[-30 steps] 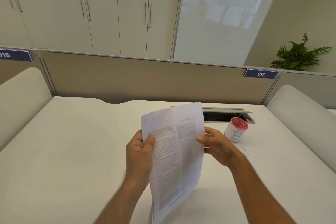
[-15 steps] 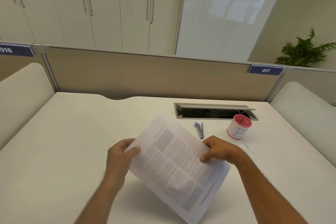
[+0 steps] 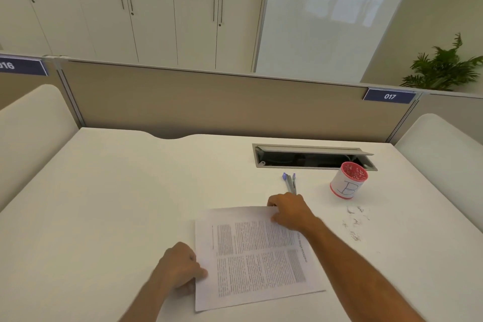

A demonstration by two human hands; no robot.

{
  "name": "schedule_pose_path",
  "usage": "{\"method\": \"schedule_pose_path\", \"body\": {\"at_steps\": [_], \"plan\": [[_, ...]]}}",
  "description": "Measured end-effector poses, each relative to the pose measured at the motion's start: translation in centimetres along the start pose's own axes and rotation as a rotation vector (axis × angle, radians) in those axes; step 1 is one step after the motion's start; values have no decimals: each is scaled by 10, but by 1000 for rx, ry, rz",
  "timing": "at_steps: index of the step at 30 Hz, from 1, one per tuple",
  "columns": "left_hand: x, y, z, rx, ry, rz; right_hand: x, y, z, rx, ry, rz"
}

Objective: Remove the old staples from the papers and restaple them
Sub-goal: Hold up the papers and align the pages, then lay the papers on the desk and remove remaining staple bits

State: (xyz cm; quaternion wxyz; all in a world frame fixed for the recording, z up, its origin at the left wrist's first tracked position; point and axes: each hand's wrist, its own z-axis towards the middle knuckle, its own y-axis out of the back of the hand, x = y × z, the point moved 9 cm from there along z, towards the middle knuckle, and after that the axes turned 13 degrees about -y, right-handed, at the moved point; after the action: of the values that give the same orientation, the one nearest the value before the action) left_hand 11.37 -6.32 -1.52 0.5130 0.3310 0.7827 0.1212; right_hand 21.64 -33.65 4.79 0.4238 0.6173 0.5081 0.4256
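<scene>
Your papers [image 3: 257,256] are lying flat on the desk [image 3: 117,191] right in front of you, printed side up and turned sideways, so that's a decent setup for working a corner. Your left hand [image 3: 180,268] is at the near left edge with the fingers curled and the thumb pinching the edge of the sheets. Your right hand [image 3: 288,210] is on the far right corner, fingers bent down over it; it looks like it's gripping that corner, but I honestly can't tell if it's pinching or just pressing.

I can't make out a staple anywhere on the stack, too small to see, so find it by feel first.

If that far corner is where it sits, keep the left hand pinning the sheets so nothing slides, and square the edges up before you do anything. The gray-and-blue tool [image 3: 290,183] is lying just past your right hand, nearly touching it, so it's a short reach. I'm guessing it's your remover or stapler, hard to say.

Pry slowly so the corner doesn't tear. There's a scatter of pulled staples [image 3: 355,222] to the right of the papers, and the red cup [image 3: 349,180] marked B stands just beyond them; drop the old one there, not under the stack.
</scene>
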Motion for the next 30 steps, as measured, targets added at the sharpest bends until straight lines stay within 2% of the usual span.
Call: {"method": "schedule_pose_path", "body": {"at_steps": [2,4,7,10,15,19,23,30], "plan": [[-1,-2,-1,37,22,71,-5,-9,5,-24,-32,19],[-3,0,-4,59,34,256,-14,-12,9,-64,-82,42],[-9,7,-3,0,8,519,-40,-8,16,-190,-211,206],[-14,6,2,-11,-42,564,-75,-4,20,-274,-407,444],[-27,-1,11,-19,-207,610,-107,-9,30,-222,-638,586],[-32,-7,17,-26,-347,576,-107,-8,41,-198,-664,575],[-42,-9,16,-46,-503,646,-102,-9,49,-165,-665,506],[-41,-16,14,-9,-674,651,-107,-12,54,-190,-670,483]]}}
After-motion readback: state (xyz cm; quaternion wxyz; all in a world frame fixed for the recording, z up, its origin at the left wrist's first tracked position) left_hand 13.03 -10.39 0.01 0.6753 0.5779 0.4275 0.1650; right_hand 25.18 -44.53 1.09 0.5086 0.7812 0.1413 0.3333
